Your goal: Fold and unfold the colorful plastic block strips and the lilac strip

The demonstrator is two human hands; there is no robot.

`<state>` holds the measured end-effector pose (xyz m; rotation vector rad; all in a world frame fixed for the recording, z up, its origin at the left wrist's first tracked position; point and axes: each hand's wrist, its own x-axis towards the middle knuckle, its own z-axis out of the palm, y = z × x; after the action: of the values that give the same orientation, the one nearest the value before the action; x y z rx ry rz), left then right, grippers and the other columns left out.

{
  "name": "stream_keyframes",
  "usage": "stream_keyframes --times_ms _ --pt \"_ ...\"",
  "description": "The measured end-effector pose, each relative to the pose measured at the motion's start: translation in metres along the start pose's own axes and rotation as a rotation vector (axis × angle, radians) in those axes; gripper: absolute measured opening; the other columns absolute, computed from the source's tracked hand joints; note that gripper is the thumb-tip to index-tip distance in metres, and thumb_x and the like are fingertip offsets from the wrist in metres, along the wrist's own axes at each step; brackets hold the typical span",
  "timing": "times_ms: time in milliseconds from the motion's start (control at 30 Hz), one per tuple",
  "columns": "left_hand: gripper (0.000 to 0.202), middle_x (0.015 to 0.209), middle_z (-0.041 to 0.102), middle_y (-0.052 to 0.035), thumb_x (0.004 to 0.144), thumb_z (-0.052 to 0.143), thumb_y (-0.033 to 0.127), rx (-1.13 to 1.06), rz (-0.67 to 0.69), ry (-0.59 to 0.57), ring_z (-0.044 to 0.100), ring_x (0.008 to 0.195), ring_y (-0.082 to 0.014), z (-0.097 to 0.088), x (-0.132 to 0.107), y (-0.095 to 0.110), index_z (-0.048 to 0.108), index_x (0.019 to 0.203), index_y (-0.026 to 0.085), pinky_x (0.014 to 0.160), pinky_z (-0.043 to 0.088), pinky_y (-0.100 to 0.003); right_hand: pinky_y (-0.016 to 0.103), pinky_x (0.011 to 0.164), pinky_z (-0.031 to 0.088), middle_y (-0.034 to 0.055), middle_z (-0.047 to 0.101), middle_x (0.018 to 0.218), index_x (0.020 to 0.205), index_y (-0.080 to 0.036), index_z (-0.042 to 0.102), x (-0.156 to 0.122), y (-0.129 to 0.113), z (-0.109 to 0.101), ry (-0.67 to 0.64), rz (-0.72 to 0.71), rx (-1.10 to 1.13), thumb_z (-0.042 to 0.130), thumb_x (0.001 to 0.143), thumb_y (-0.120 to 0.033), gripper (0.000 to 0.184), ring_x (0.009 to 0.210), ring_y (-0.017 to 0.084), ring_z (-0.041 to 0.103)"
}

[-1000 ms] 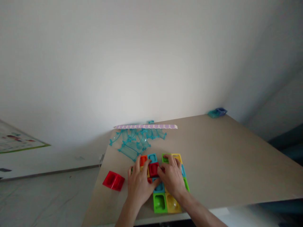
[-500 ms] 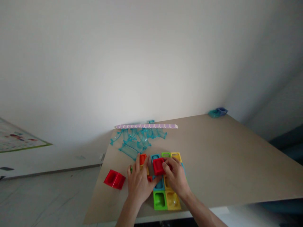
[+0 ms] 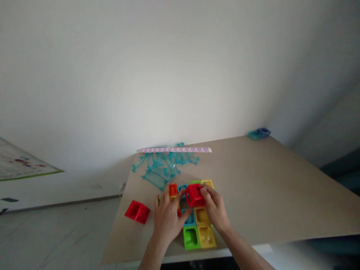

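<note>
Beige table (image 3: 267, 187): red block (image 3: 194, 195) now lifted, tilted.
Right hand (image 3: 215, 210) pinches it; left hand (image 3: 167, 217) rests open on the block grid (image 3: 199, 236).

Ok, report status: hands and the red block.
Right hand pinching red block, tilted above the block grid. Left hand flat on grid's left side. Spare red block lies apart on the table.

- Light tan bench (image 3: 267, 187), plain flat top, the near edge runs along the bottom of the view.
- Bunch of colourful blocks (image 3: 197, 234) packed into a grid near the front edge.
- Red double block (image 3: 137, 212) off on its own to the left.
- Pile of clear blue track pieces (image 3: 163, 167) further back.
- Purple strip (image 3: 174, 150) just behind the pile, along the far edge.
- Two small teal and blue bits (image 3: 258, 133) at the far right corner.
</note>
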<state>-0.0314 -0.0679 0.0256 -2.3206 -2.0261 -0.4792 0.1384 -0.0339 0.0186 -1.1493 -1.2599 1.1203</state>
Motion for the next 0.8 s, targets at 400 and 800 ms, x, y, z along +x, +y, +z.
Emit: stream_keyframes --times_ms 400,800 --pt "0.079 0.131 0.047 -0.0225 0.070 0.077 0.029 0.002 -0.347 0.824 0.044 0.127 -0.0400 -0.023 -0.051 -0.032 0.039 0.138 0.015 0.103 0.036 -0.059 0.023 0.060 0.042 -0.0009 0.057 0.069 0.079 -0.017 0.060 -0.001 0.000 0.001 0.089 0.042 0.117 0.052 0.090 -0.051 0.036 0.064 0.015 0.050" --pt "0.057 0.097 0.071 -0.0096 0.064 0.071 0.056 -0.677 -0.932 0.656 0.067 0.089 -0.0272 -0.028 -0.062 -0.075 0.066 0.104 0.016 0.084 0.053 -0.041 0.023 0.059 0.046 -0.0005 0.062 0.071 0.079 -0.018 0.065 -0.008 -0.023 -0.003 0.170 0.173 0.432 0.060 0.086 -0.051 0.034 0.065 0.015 0.058"
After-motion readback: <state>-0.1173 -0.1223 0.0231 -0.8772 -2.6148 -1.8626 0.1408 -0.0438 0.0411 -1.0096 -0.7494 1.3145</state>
